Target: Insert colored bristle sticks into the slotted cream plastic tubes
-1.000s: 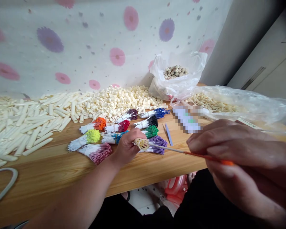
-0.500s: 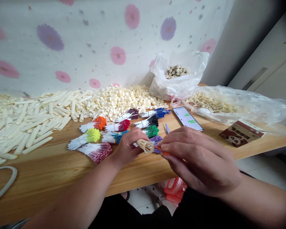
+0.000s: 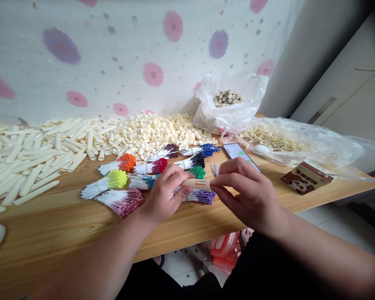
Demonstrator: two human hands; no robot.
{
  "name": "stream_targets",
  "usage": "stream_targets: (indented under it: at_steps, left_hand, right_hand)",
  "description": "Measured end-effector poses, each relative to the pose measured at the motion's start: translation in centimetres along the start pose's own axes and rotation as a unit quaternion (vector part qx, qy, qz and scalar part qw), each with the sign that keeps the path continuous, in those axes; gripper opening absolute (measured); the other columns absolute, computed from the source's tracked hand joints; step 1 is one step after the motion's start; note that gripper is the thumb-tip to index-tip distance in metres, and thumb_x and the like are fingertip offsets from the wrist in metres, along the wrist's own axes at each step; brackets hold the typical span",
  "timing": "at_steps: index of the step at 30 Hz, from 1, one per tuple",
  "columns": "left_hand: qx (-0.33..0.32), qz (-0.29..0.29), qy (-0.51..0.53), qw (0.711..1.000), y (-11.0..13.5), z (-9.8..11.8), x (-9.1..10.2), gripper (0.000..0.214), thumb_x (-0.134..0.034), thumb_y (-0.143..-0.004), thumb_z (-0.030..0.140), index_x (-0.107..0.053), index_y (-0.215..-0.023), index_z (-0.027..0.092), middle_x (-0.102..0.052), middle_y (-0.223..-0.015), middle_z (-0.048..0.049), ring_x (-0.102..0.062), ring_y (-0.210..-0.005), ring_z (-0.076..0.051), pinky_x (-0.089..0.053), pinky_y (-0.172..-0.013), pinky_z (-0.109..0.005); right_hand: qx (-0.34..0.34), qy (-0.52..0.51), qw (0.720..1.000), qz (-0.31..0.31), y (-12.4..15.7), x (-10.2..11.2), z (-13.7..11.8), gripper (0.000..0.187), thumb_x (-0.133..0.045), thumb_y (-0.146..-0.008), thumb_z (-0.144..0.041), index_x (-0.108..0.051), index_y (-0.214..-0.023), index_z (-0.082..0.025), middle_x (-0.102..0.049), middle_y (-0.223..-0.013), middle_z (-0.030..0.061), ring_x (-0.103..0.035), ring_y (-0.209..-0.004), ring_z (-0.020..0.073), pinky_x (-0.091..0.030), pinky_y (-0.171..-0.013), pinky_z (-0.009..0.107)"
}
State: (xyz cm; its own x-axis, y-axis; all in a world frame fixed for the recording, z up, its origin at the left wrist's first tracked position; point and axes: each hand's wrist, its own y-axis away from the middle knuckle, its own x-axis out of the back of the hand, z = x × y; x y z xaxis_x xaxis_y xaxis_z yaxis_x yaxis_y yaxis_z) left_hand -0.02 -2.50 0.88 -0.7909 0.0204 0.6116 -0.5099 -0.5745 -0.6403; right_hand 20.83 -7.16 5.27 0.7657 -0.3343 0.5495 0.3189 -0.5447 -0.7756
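Observation:
A cream slotted plastic tube (image 3: 198, 184) lies level between my two hands, in front of the bundles. My left hand (image 3: 165, 193) is closed, thumb and fingers pinching the tube's left end. At the right end, the fingertips of my right hand (image 3: 248, 193) close round the rim. Orange shows through one of the tube's slots. Just behind and under the tube lie white sticks with purple tips (image 3: 200, 196). Green-tipped (image 3: 197, 172), black-tipped (image 3: 195, 161) and several other coloured bundles, such as yellow (image 3: 117, 179) and pink (image 3: 125, 202), stand around them.
Long cream tubes (image 3: 34, 175) and a heap of slotted pieces (image 3: 162, 129) cover the table's back left. A white plastic bag (image 3: 209, 110), a clear bag of cream pieces (image 3: 271, 137), a phone (image 3: 239, 153) and a brown box (image 3: 306, 177) are to the right.
The tube has turned from facing me to lying sideways. My right fingers, which held an orange-tipped stick at its opening, now close on its end, with orange visible inside.

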Motion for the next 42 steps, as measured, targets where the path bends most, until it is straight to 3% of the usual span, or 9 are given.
stream_targets:
  at_steps: [10, 16, 19, 22, 24, 29, 32, 37, 42]
  left_hand:
    - [0.002, 0.045, -0.05, 0.998, 0.2, -0.1, -0.1, 0.02, -0.058, -0.086, 0.024, -0.062, -0.104, 0.017, -0.053, -0.088, -0.0048, -0.054, -0.081, -0.015, -0.046, -0.071, -0.027]
    - [0.017, 0.054, -0.057, 0.997, 0.3, -0.4, -0.2, 0.018, -0.058, -0.086, 0.027, -0.063, -0.101, 0.017, -0.054, -0.089, -0.0051, -0.054, -0.083, -0.016, -0.046, -0.073, -0.029]
    - [0.032, 0.068, -0.022, 0.997, 0.0, -0.5, -0.5, 0.019, -0.055, -0.087, 0.032, -0.06, -0.097, 0.018, -0.054, -0.088, -0.0051, -0.053, -0.085, -0.017, -0.045, -0.076, -0.031]
    - [0.091, 0.125, 0.031, 0.987, -0.6, -0.4, 0.5, 0.024, -0.06, -0.083, 0.041, -0.058, -0.086, 0.018, -0.053, -0.078, -0.0022, -0.051, -0.073, -0.015, -0.043, -0.067, -0.028]
    - [0.165, 0.158, 0.067, 0.971, -0.6, -0.6, 2.4, 0.024, -0.064, -0.079, 0.041, -0.057, -0.079, 0.018, -0.053, -0.071, 0.0002, -0.048, -0.063, -0.012, -0.04, -0.058, -0.024]
    - [0.327, 0.28, 0.037, 0.902, 2.7, -3.9, 9.5, 0.016, -0.066, -0.072, 0.03, -0.06, -0.068, 0.015, -0.051, -0.053, 0.0038, -0.047, -0.051, -0.01, -0.038, -0.052, -0.022]
    - [0.369, 0.379, 0.071, 0.846, 5.8, -7.1, 12.3, 0.016, -0.066, -0.068, 0.03, -0.058, -0.068, 0.015, -0.046, -0.044, 0.0063, -0.042, -0.042, -0.008, -0.035, -0.045, -0.02]
    - [0.367, 0.411, 0.093, 0.829, 7.8, -9.7, 12.8, 0.019, -0.062, -0.068, 0.033, -0.053, -0.067, 0.016, -0.044, -0.043, 0.0075, -0.043, -0.039, -0.008, -0.037, -0.043, -0.02]
    - [0.388, 0.413, 0.097, 0.818, 7.7, -10.2, 12.3, 0.019, -0.062, -0.068, 0.034, -0.053, -0.07, 0.017, -0.043, -0.043, 0.0086, -0.04, -0.036, -0.007, -0.034, -0.039, -0.019]
  right_hand:
    - [-0.165, -0.14, 0.976, -0.003, 0.1, -0.9, 0.2, 0.01, -0.059, -0.083, -0.016, -0.064, -0.075, -0.018, -0.056, -0.078, 0.0024, -0.055, -0.076, 0.0131, -0.047, -0.07, 0.027]
    - [-0.278, -0.33, 0.902, -0.014, 0.8, -1.7, 1.0, 0.011, -0.061, -0.083, -0.026, -0.071, -0.084, -0.023, -0.056, -0.092, 0.0036, -0.055, -0.084, 0.0145, -0.047, -0.072, 0.029]
    - [-0.29, -0.384, 0.875, 0.057, 0.8, -1.6, 2.2, 0.009, -0.065, -0.08, -0.028, -0.072, -0.084, -0.026, -0.06, -0.093, 0.003, -0.056, -0.091, 0.0163, -0.048, -0.078, 0.031]
    - [-0.316, -0.373, 0.866, 0.103, -0.1, -1.7, 3.2, 0.008, -0.068, -0.076, -0.03, -0.071, -0.082, -0.024, -0.063, -0.086, 0.0017, -0.058, -0.083, 0.0151, -0.048, -0.075, 0.03]
    - [-0.312, -0.338, 0.887, 0.04, -1.3, -2.3, 3.2, 0.01, -0.067, -0.077, -0.03, -0.069, -0.083, -0.022, -0.065, -0.081, 0.001, -0.059, -0.075, 0.0133, -0.048, -0.069, 0.028]
    - [-0.133, -0.204, 0.949, -0.199, -5.7, -7.9, 0.6, 0.015, -0.056, -0.085, -0.026, -0.067, -0.086, -0.017, -0.068, -0.081, 0.0041, -0.06, -0.072, 0.0131, -0.045, -0.066, 0.025]
    - [-0.039, -0.059, 0.952, -0.297, -8.7, -13.6, -1.3, 0.019, -0.049, -0.087, -0.018, -0.069, -0.089, -0.017, -0.07, -0.09, 0.0048, -0.061, -0.08, 0.0134, -0.043, -0.072, 0.024]
    - [0.004, 0.066, 0.927, -0.369, -12.3, -21.4, -3.3, 0.023, -0.047, -0.087, -0.019, -0.069, -0.094, -0.019, -0.069, -0.099, 0.0082, -0.062, -0.088, 0.0199, -0.043, -0.071, 0.027]
    - [0.004, 0.129, 0.906, -0.404, -13.1, -24.8, -4.3, 0.025, -0.045, -0.087, -0.019, -0.067, -0.096, -0.013, -0.067, -0.102, 0.0139, -0.063, -0.089, 0.0244, -0.047, -0.069, 0.031]
